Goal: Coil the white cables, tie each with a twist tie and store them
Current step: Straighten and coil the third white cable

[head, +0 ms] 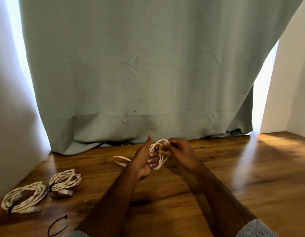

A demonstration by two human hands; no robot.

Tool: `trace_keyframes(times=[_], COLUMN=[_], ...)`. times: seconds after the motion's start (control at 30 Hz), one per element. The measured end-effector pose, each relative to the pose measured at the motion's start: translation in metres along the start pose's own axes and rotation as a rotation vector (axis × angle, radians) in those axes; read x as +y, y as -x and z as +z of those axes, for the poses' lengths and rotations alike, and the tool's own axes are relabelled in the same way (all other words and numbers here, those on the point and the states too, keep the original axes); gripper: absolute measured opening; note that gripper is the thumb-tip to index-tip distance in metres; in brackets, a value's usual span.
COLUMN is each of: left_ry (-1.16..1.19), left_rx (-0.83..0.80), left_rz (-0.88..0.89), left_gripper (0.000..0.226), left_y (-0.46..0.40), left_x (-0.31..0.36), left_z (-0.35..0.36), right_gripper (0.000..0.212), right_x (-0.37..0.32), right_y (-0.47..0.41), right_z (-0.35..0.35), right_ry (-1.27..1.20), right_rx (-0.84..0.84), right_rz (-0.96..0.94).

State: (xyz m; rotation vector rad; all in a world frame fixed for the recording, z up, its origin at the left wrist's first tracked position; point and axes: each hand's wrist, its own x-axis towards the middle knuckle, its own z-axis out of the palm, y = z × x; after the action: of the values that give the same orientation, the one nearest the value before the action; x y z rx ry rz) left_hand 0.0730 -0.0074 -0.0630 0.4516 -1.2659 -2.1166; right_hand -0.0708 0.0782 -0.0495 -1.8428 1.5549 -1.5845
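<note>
We coil the third white braided cable above the brown wooden desk: left hand grips the loops, right hand pinches the next turn. Keep loops even, tail untangled. Open desk lies right; grey-green curtain close behind, two tied white coils and black twist tie at left.

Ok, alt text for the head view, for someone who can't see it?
Left hand holds white cable loops while right hand pinches a strand. Two tied coils and a black twist tie lie on the wooden table.
</note>
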Motion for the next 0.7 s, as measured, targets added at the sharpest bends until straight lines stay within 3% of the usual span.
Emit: trace_keyframes(times=[0.1, 0.23, 0.33, 0.47, 0.63, 0.7], left_ry=[0.018, 0.101, 0.145, 0.199, 0.116, 0.106], left_rx=[-0.181, -0.329, -0.372, -0.260, -0.121, -0.106], left_rz=[-0.083, -0.101, -0.097, -0.058, -0.026, -0.041], left_gripper=[0.072, 0.051, 0.048, 0.051, 0.055, 0.056], left_y=[0.006, 0.010, 0.012, 0.017, 0.013, 0.012], left_x=[0.005, 0.009, 0.010, 0.010, 0.002, 0.000], left_z=[0.005, 0.008, 0.006, 0.007, 0.009, 0.009], right_gripper=[0.024, 0.015, 0.024, 0.045, 0.058, 0.060], right_x=[-0.005, 0.001, -0.009, -0.020, -0.007, -0.006], right_y=[-0.001, -0.006, -0.005, -0.003, -0.007, -0.007], right_z=[0.001, -0.004, 0.000, 0.009, 0.037, 0.043], right_ry=[-0.169, 0.064, -0.128, -0.308, 0.159, 0.241], right_rx=[0.070, 0.160, 0.050, -0.075, 0.178, 0.257], right_rz=[0.082, -0.075, 0.079, 0.336, 0.256, 0.202])
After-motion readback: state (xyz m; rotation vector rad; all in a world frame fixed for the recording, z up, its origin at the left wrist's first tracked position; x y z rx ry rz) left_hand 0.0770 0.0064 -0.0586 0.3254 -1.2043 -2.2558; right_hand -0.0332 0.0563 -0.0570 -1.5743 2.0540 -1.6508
